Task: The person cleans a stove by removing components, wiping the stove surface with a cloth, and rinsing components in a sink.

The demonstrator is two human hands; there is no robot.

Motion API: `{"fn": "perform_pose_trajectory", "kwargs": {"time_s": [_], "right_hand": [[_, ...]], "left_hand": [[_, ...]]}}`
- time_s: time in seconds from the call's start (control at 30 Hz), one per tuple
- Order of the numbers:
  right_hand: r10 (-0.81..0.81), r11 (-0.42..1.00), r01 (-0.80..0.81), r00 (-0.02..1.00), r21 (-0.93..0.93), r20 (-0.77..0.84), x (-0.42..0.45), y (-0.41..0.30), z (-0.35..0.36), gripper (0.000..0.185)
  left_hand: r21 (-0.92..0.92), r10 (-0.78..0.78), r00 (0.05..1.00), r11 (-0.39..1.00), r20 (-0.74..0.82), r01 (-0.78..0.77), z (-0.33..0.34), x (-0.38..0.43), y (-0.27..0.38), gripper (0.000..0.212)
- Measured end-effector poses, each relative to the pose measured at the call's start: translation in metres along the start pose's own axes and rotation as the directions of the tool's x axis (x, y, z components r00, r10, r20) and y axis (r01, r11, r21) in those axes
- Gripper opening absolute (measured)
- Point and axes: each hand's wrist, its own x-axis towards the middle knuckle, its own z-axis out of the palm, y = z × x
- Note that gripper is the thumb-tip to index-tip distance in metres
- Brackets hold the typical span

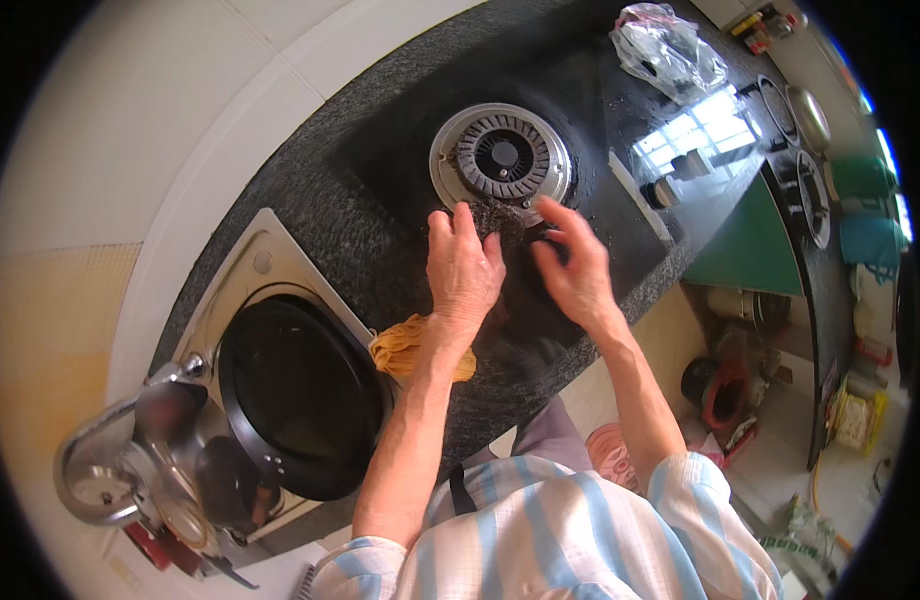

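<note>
A round gas burner (505, 154) with a slotted ring and a metal drip plate is set in the black glass hob (400, 150). My left hand (467, 274) is at the plate's near edge, its fingers and thumb on a dark, matted scouring pad (497, 217). Part of the pad is hidden under the fingers. On the other side of the pad, my right hand (576, 262) is slightly blurred, its fingers spread and nothing visible in them. Its index fingertip is close to the plate's rim. Under my left forearm lies a bunched yellow-orange cloth (407, 349).
At left, a large black pan (302, 390) sits in the steel sink (268, 247), beside a curved faucet (92, 442). A clear plastic bag (666, 49) lies at the hob's far right. Burner knobs (662, 193) stand near the front edge. Pan supports (809, 199) rest farther right.
</note>
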Motion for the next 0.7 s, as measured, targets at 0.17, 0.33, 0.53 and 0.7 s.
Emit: {"fn": "perform_pose_trajectory", "kwargs": {"time_s": [0.17,0.33,0.53,0.7], "right_hand": [[-0.066,0.984,0.036,0.982,-0.172,-0.174,0.002,0.035,-0.034,0.036],[-0.165,0.898,0.114,0.982,-0.424,-0.086,0.005,0.052,-0.047,0.029],[-0.223,0.862,0.172,0.973,-0.477,-0.052,0.006,0.055,-0.043,0.028],[-0.217,0.852,0.174,0.976,-0.493,-0.032,0.006,0.057,-0.044,0.028]], "left_hand": [[0.085,-0.068,0.98,0.993,-0.188,0.086,0.015,-0.006,-0.002,0.038],[0.017,-0.174,0.949,0.983,-0.264,0.185,0.014,0.003,0.001,0.035],[0.124,-0.105,0.962,0.982,-0.254,0.14,-0.025,0.049,-0.035,0.032],[0.078,0.006,0.994,0.997,-0.105,0.002,-0.028,0.034,-0.04,0.033]]}}
